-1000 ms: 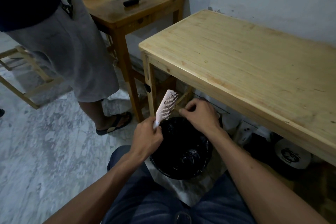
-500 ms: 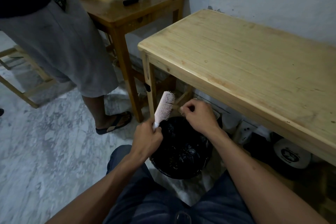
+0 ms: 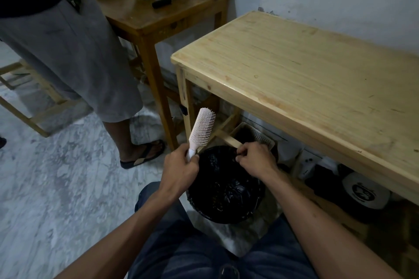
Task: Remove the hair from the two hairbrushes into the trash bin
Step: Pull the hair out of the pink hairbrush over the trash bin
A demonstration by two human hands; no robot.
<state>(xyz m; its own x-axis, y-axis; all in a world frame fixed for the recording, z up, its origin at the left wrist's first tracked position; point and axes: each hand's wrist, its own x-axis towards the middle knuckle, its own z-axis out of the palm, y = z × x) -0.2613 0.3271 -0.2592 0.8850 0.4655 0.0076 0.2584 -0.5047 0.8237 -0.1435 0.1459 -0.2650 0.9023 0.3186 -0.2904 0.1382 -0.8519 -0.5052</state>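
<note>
A pale pink hairbrush (image 3: 202, 129) stands upright, its bristles facing right. My left hand (image 3: 180, 169) grips its handle at the left rim of the trash bin (image 3: 197, 201). The bin is round and lined with a black bag, on the floor between my knees. My right hand (image 3: 256, 159) hovers over the bin's far side with its fingers pinched together; whether hair is between them is too small to tell. The bristles look free of dark hair. No second hairbrush is in sight.
A light wooden table (image 3: 306, 84) stands to the right, with a white basket (image 3: 256, 135) and other items beneath. Another person (image 3: 68, 52) in grey shorts stands at a darker table (image 3: 158, 13) on the left. The floor is marble.
My right hand pulled away from the bristles and dropped down over the bin. The dark hair seen on the brush earlier is gone. The brush turned slightly more upright.
</note>
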